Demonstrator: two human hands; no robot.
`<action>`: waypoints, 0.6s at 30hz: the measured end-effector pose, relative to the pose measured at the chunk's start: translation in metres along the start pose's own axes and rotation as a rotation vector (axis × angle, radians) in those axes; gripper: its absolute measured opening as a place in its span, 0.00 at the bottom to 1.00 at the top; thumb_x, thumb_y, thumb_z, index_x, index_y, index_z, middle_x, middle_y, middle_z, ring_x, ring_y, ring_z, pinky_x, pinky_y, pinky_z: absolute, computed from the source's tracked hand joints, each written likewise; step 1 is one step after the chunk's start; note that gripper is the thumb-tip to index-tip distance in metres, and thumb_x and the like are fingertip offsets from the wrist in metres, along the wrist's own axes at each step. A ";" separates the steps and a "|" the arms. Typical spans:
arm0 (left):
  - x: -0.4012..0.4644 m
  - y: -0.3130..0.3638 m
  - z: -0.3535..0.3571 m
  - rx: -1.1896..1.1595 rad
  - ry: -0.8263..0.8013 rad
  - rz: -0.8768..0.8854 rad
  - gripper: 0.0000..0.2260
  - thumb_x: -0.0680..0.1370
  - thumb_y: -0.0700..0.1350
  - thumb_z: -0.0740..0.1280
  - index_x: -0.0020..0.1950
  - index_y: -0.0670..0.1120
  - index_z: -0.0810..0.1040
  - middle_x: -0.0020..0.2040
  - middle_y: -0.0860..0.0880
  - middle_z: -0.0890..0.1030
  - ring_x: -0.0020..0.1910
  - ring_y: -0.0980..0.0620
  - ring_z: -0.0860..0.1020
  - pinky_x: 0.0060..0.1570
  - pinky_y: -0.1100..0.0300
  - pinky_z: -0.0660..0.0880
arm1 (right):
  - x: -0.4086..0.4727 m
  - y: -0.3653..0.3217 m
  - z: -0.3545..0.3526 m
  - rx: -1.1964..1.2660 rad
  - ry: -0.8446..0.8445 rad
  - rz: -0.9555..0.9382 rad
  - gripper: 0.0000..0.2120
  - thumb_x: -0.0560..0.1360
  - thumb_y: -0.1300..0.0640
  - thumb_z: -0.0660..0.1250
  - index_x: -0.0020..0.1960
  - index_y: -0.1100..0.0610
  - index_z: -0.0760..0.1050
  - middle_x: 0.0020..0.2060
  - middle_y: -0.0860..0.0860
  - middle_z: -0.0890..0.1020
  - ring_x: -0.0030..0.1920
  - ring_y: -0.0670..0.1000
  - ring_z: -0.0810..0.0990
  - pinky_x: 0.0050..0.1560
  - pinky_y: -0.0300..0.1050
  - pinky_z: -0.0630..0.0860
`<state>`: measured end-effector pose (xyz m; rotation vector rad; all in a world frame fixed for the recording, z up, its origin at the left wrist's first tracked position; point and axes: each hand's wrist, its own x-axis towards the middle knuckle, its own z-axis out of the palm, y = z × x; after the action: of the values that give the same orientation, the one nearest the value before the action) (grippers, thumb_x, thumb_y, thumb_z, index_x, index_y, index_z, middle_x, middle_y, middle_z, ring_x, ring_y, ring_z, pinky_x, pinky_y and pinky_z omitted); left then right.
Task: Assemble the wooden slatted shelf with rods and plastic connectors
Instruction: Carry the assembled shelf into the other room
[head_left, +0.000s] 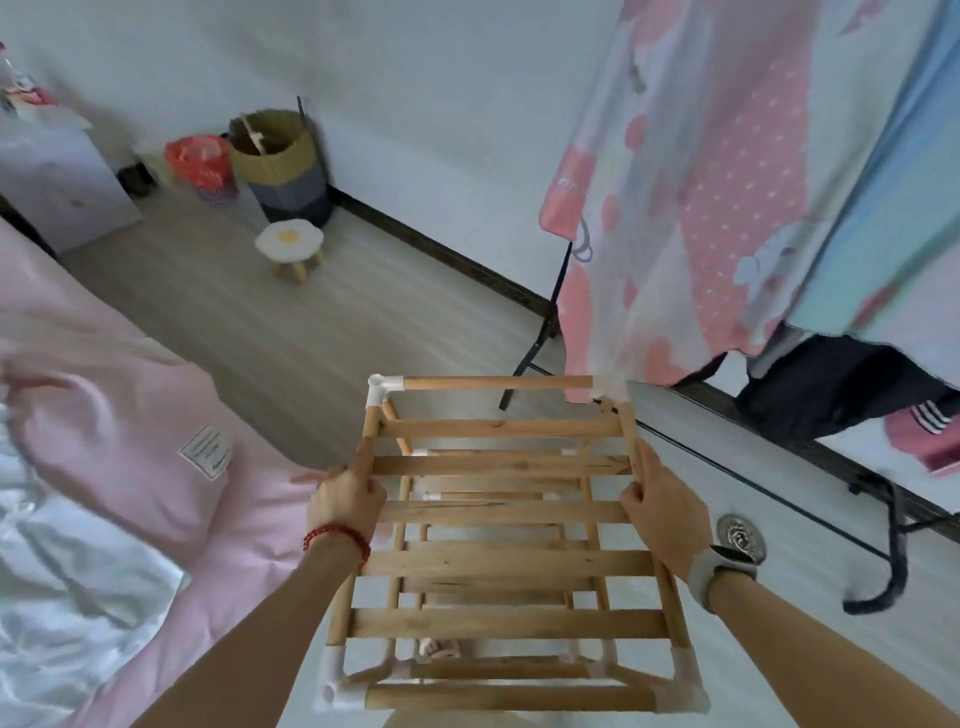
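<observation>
Head view: both hands grip the top tier of the wooden shelf (498, 514), which stands on the floor beside the pink bed (130, 415).
Left hand (345, 501) curls round the left side rail, right hand (660, 506) round the right. Best to press evenly so the rods seat squarely in the white corner connectors (382, 389).

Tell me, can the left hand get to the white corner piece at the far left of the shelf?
Probably yes. The left hand grips the same side rod, and the white corner piece sits further along it with nothing between.
</observation>
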<state>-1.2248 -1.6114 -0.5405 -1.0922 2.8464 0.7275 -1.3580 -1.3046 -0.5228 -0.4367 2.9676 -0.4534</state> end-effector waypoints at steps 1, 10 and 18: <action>0.021 -0.002 -0.006 -0.017 0.005 -0.005 0.31 0.74 0.38 0.60 0.75 0.56 0.58 0.41 0.43 0.74 0.38 0.43 0.70 0.35 0.53 0.69 | 0.021 -0.013 0.000 0.003 0.002 -0.003 0.24 0.77 0.60 0.59 0.72 0.53 0.59 0.34 0.51 0.73 0.31 0.49 0.73 0.30 0.39 0.67; 0.180 -0.019 -0.057 0.019 0.012 -0.064 0.31 0.77 0.40 0.59 0.76 0.57 0.54 0.48 0.42 0.71 0.44 0.42 0.73 0.42 0.51 0.71 | 0.166 -0.117 0.009 0.043 0.029 -0.079 0.21 0.77 0.62 0.60 0.69 0.56 0.62 0.36 0.53 0.74 0.31 0.50 0.75 0.33 0.41 0.74; 0.313 -0.042 -0.072 -0.005 0.030 -0.150 0.30 0.77 0.40 0.58 0.77 0.54 0.53 0.54 0.44 0.70 0.43 0.45 0.75 0.42 0.53 0.77 | 0.323 -0.191 0.041 0.003 -0.019 -0.196 0.21 0.76 0.59 0.61 0.68 0.55 0.63 0.36 0.52 0.74 0.31 0.48 0.76 0.36 0.44 0.79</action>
<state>-1.4238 -1.8664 -0.5464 -1.3107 2.7491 0.7146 -1.6093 -1.5864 -0.5237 -0.7314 2.9182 -0.4687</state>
